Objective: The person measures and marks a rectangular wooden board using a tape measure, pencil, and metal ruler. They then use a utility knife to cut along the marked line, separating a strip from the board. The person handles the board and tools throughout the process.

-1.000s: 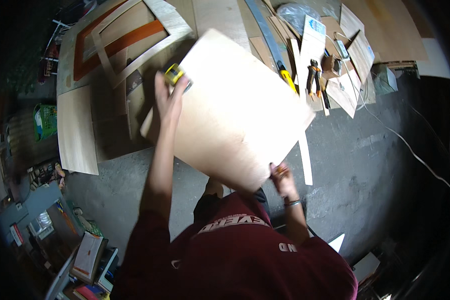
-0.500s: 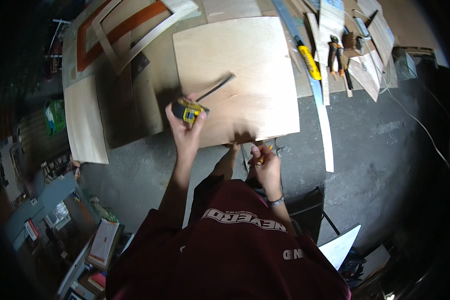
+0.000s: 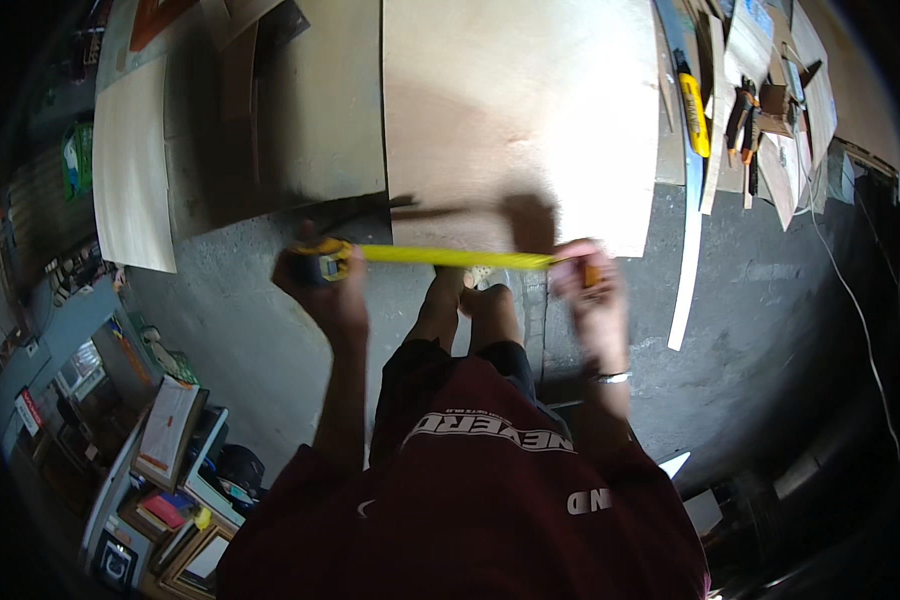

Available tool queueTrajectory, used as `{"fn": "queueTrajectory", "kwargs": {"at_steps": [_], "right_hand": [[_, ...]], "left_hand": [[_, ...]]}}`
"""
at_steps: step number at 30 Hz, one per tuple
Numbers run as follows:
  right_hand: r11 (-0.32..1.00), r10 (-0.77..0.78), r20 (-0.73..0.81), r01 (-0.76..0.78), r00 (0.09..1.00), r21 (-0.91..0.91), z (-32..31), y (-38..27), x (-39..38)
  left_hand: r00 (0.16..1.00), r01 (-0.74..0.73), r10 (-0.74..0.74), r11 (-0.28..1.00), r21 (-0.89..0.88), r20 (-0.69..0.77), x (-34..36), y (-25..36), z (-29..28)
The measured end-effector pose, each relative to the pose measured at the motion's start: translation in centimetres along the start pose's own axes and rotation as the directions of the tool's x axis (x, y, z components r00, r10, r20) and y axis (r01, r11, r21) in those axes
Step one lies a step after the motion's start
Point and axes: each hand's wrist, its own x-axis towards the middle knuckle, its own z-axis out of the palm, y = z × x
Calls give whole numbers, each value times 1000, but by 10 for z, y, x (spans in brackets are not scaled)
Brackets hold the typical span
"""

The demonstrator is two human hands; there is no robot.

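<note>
My left hand (image 3: 332, 300) grips a black and yellow tape measure (image 3: 320, 262) in front of the table's near edge. Its yellow blade (image 3: 450, 256) is drawn out level to the right. At the far end, my right hand (image 3: 595, 300) pinches the blade's tip; motion blurs the fingers. Something small and orange (image 3: 592, 271) shows in that hand, too smeared to name for certain. Beyond the blade lies a pale plywood sheet (image 3: 510, 120), its near edge close to my right hand. Shadows of the tape and hands fall across the sheet.
To the right lie a yellow utility knife (image 3: 694, 112), a long metal strip (image 3: 686, 260), black and orange pliers (image 3: 742, 118) and wood offcuts (image 3: 778, 165). At left, another thin board (image 3: 135, 170) overhangs the table. A white cable (image 3: 850, 280) trails over the grey floor (image 3: 240, 340).
The tape blade has been pulled out between my hands, which moved apart, the left leftward and down, the right rightward and up. The view shifted, so the plywood appears nearer and larger.
</note>
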Motion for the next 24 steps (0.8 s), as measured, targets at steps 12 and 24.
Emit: {"fn": "queueTrajectory", "kwargs": {"at_steps": [12,24], "right_hand": [[840,-212,-465,-82,860,-536,-119,57,8],[508,-799,-145,528,583,-681,-17,67,13]], "left_hand": [[996,-80,75,987,138,43,29,-65,-25],[958,-280,287,943,178,-14,32,-87,-29]]}}
